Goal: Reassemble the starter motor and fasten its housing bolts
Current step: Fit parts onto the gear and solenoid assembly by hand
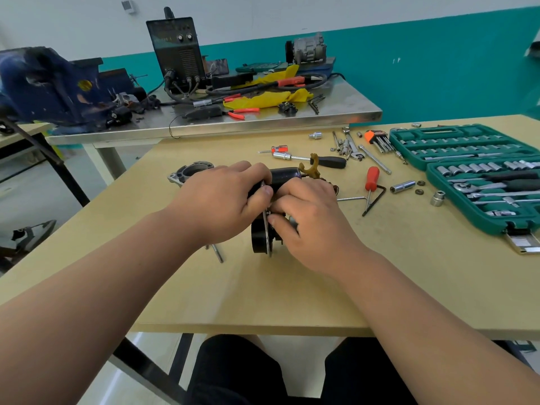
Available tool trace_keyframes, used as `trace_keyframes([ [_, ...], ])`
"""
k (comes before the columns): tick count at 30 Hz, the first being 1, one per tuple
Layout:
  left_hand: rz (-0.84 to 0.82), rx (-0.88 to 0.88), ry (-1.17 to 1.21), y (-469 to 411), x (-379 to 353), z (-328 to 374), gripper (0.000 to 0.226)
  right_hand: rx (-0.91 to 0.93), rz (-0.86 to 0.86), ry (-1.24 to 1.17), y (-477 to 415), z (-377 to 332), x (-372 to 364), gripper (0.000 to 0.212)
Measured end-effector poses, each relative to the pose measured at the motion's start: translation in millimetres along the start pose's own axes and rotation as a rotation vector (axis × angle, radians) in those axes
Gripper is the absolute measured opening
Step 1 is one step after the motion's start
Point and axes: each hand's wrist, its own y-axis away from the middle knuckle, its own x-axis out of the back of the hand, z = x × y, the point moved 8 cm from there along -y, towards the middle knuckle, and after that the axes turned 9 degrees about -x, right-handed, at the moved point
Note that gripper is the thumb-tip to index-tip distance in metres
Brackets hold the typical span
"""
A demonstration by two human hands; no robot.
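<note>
My left grip (222, 197) and right grip (309, 220) pinch the motor (259, 239); forcing its plate (266, 229) on crooked could jam it.

The table (263, 293) offers open room along its front edge, either side of the motor (258, 238). A bolt (217, 252) lies just left of it. Behind, a metal housing (191, 171), a red screwdriver (371, 176) and hex keys (375, 200) crowd the way; the socket case (467, 171) blocks the right.

Counted here: one left hand (222, 197), one right hand (306, 226), two benches (292, 287), three screwdrivers (331, 162), one green socket case (479, 168), one blue vise (49, 86), one welder (178, 54).
</note>
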Motion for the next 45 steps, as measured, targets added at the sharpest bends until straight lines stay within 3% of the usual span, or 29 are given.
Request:
trace_keyframes([
  [10,0.115,0.028,-0.007,-1,3,-7,0.058,-0.027,-0.037,-0.044,-13,1,-9,0.018],
  [14,0.117,0.064,-0.053,-7,0,-25,0.061,-0.022,-0.239,-0.043,-42,13,-28,0.024],
  [16,0.122,0.093,-0.050,-10,-3,-39,0.063,-0.131,-0.250,-0.147,-73,37,-27,0.025],
  [18,0.124,0.114,-0.019,-13,-8,-55,0.064,-0.356,-0.124,-0.212,-114,78,-20,0.025],
  [20,0.135,0.125,0.026,-12,-11,-63,0.063,-0.500,-0.105,-0.061,-148,117,-28,0.022],
  [26,0.171,0.248,0.178,-16,-32,-105,0.061,-0.470,-0.574,0.516,-225,165,-151,0.033],
  [30,0.164,0.309,0.260,-15,-44,-122,0.047,-0.468,-0.782,0.638,-232,184,-190,0.025],
  [33,0.190,0.309,0.304,-11,-45,-124,0.038,-0.418,-0.738,0.702,-234,192,-189,0.022],
  [35,0.227,0.267,0.342,-7,-41,-121,0.036,-0.362,-0.558,0.636,-240,181,-174,0.022],
  [38,0.273,0.154,0.394,2,-34,-109,0.042,-0.296,-0.334,0.302,-228,142,-134,0.027],
  [42,0.347,0.081,0.424,19,-28,-97,0.043,-0.307,-0.323,-0.310,-162,77,-66,0.024],
  [45,0.362,0.036,0.369,24,-20,-87,0.041,-0.261,-0.344,-0.387,-101,45,-23,0.016],
])
